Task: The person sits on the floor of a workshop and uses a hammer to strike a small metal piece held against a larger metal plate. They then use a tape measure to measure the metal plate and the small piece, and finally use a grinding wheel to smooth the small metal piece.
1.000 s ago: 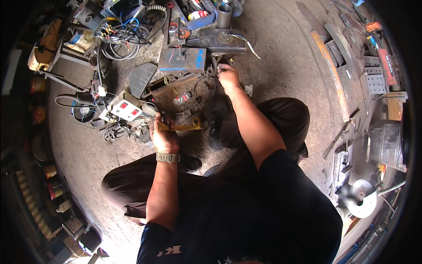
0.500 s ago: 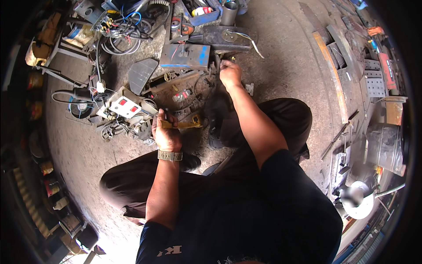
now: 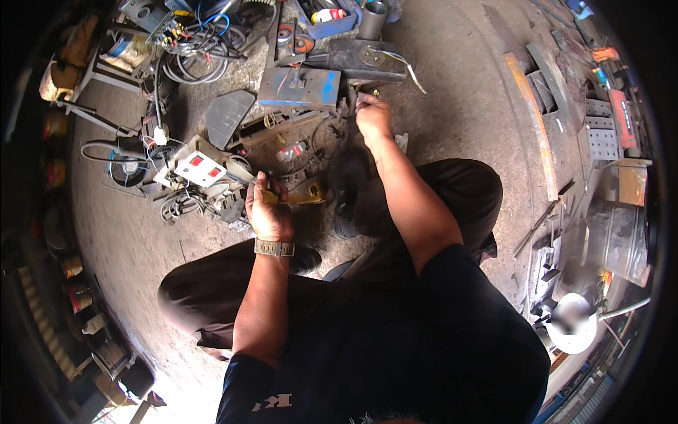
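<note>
My left hand [image 3: 270, 212], with a watch on the wrist, is closed around one end of a long yellow object with dark parts [image 3: 305, 194]. Its exact kind does not show. Ahead and to the right, my right hand [image 3: 373, 116] has its fingers pinched together beside a dark metal part [image 3: 349, 99]. Whatever lies between those fingertips is too small to make out. Between the hands is a dirty open tray [image 3: 265, 150] of loose parts, including a small red and clear item [image 3: 291, 151]. A grey metal box with blue patches [image 3: 299, 87] stands just beyond it.
Left of the tray sits a white panel with two red switches [image 3: 200, 168] amid wires. Tangled cables [image 3: 201, 53] and a blue bin [image 3: 329, 27] lie farther off. A dark flat plate [image 3: 229, 119] rests on the floor. Metal strips [image 3: 531, 120] line the right.
Both hands keep nearly the same place and grip. The whole view has shifted very slightly; nothing is visibly taken up or let go.
</note>
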A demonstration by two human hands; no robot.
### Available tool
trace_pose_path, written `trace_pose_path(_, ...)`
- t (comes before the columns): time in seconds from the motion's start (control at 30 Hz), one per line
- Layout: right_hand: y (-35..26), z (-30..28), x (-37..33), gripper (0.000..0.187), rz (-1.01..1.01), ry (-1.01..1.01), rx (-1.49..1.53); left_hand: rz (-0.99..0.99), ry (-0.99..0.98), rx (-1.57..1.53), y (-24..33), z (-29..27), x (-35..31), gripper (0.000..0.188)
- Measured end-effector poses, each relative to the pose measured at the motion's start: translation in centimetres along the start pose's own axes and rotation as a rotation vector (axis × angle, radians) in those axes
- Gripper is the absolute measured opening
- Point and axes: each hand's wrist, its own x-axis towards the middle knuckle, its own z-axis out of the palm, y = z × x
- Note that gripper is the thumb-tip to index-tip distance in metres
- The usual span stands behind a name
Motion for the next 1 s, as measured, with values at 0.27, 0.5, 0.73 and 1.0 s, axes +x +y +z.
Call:
trace_pose_path(0.27, -1.5, -0.2, -0.2, 0.027, 0.009, -0.023, 0.158, -0.002, -0.022, -0.012, -0.6, -0.6, 0.4, 0.02)
trace_pose_path(0.5, 0.1, -0.1, 0.5, 0.025, -0.112, 0.007, -0.112, -0.012, -0.03, -0.017, -0.6, -0.4, 0.3, 0.017)
trace_pose_path(0.73, -0.7, -1.1, 0.5, 0.025, -0.051, 0.026, -0.243, -0.004, -0.058, -0.016, -0.9, 0.1, 0.5, 0.019)
trace_pose_path(1.0, -1.0, -1.0, 0.4, 0.028, 0.019, -0.098, 0.145, -0.014, -0.028, 0.016, -0.5, 0.7, -0.1, 0.013)
